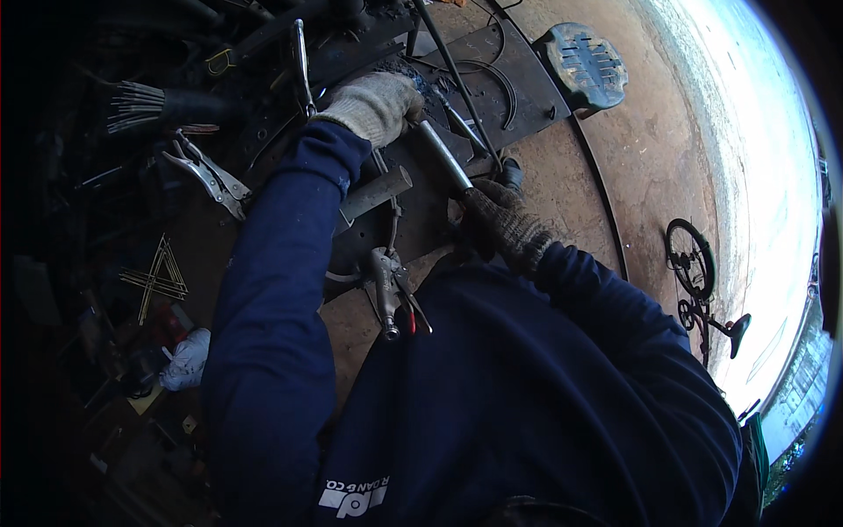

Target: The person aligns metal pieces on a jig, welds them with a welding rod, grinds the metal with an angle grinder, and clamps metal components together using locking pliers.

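Observation:
Both my hands wear knitted gloves. My right hand (507,221), in a dark grey glove, is closed around the near end of a shiny metal tube (445,156). The tube slants up and left toward my left hand (376,107). That hand, in a paler glove, reaches over the dark metal workpiece; its fingers curl down, and what they hold is hidden. A long thin dark rod (458,81) runs down close to my right hand. Below my left wrist lies a grey metal cylinder (376,195). Locking pliers (387,290) hang at the near edge.
More locking pliers (211,180) lie to the left, near a bundle of thin rods (139,105) in a dark holder. Crossed thin rods (156,279) sit lower left. A metal plate (518,79) with cable, a blue stool (583,68) and a bicycle (691,263) are on the right.

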The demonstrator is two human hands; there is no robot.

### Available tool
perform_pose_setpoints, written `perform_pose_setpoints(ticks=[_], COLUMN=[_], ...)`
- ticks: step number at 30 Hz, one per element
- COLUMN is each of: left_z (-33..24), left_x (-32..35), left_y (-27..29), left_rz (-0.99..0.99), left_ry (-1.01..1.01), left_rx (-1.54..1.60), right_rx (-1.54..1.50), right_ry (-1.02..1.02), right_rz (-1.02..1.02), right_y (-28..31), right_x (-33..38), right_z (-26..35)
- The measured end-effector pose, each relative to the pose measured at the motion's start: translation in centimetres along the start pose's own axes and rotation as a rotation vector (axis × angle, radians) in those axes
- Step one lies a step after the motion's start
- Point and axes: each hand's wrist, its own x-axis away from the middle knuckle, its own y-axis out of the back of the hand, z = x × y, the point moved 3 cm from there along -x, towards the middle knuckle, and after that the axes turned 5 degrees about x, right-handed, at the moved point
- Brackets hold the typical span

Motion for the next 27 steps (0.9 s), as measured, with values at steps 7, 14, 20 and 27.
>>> perform_pose_setpoints(ticks=[7,14,20,27], left_z=[-0.1,-0.3,-0.7,-0.3], left_x=[-0.3,0.0,0.0,0.1], left_y=[-0.3,-0.1,0.3,-0.1], left_rz=[0.041,0.019,0.052,0.002], left_ry=[0.014,-0.008,0.008,-0.049], left_rx=[-0.032,-0.06,-0.037,-0.078], right_rx=[-0.031,-0.017,-0.081,-0.192], right_ry=[0.02,0.172,0.312,0.19], right_rz=[-0.004,-0.058,-0.083,-0.075], right_y=[-1.6,-2.0,-2.5,-4.0], right_x=[0.1,-0.1,-0.3,1.3], right_z=[-1.1,-1.2,-2.3,0.1])
